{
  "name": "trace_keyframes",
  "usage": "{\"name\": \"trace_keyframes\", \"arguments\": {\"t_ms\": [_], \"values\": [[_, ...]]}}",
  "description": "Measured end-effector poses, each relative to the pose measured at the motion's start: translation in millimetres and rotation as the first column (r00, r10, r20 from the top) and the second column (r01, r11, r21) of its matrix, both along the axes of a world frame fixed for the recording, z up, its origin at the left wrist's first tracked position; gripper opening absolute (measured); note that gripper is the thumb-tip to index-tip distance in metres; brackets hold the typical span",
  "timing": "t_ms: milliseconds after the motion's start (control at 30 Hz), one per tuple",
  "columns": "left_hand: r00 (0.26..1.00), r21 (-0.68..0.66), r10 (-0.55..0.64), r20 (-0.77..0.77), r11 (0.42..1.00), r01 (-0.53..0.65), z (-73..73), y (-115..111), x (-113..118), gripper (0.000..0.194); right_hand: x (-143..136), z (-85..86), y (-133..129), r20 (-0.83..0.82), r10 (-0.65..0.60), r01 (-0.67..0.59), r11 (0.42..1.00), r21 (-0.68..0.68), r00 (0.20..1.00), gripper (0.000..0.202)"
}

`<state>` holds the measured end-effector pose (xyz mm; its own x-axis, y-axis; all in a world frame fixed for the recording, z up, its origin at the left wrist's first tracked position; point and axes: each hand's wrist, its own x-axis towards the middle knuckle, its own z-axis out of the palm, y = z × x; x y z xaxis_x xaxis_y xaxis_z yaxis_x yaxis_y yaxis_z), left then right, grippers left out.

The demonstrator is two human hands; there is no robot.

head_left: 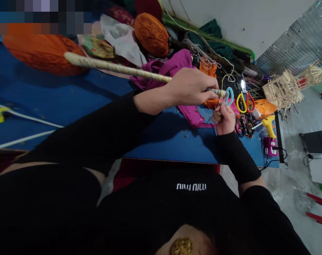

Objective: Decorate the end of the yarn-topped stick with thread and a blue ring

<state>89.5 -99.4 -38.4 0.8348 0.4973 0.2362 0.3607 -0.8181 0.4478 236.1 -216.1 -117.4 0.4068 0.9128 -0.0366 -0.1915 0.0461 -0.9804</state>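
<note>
My left hand (194, 86) is closed around a long stick (118, 68) wrapped in pale yellow and grey patterned strip. The stick slants across the table, and its far left end overlaps an orange cloth-covered bulb (44, 55). Close below the stick's right end, my right hand (224, 118) is closed in a pinch. A thin pale strand seems to run from the stick's end to these fingers, but what they hold is too small to make out. A light blue loop (229, 96), like a scissors handle, shows beside the stick's end. Magenta cloth (174, 67) lies behind my left hand.
On the blue table (161, 138), scissors with yellow and red handles (245, 102), black-handled scissors (245, 125), a yellow glue gun (269, 126) and a purple power strip (270, 146) lie right of my hands. Another orange bulb (151, 34) and white cord (202, 53) lie behind. A stick-built tower (285, 86) projects rightward.
</note>
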Motion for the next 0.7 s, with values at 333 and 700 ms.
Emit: {"name": "trace_keyframes", "arguments": {"t_ms": [333,700], "values": [[0.998,-0.034,-0.051,-0.047,0.998,0.049,0.0,-9,2,0.036,16,-0.7,2,-0.061,0.141,-0.142,0.99,-0.017,0.988,0.057],[0.975,-0.026,-0.206,-0.08,0.978,0.205,-9.6,-8,5,0.037,32,2.7,9,0.01,0.214,-0.213,0.975,-0.054,0.977,0.056]]}}
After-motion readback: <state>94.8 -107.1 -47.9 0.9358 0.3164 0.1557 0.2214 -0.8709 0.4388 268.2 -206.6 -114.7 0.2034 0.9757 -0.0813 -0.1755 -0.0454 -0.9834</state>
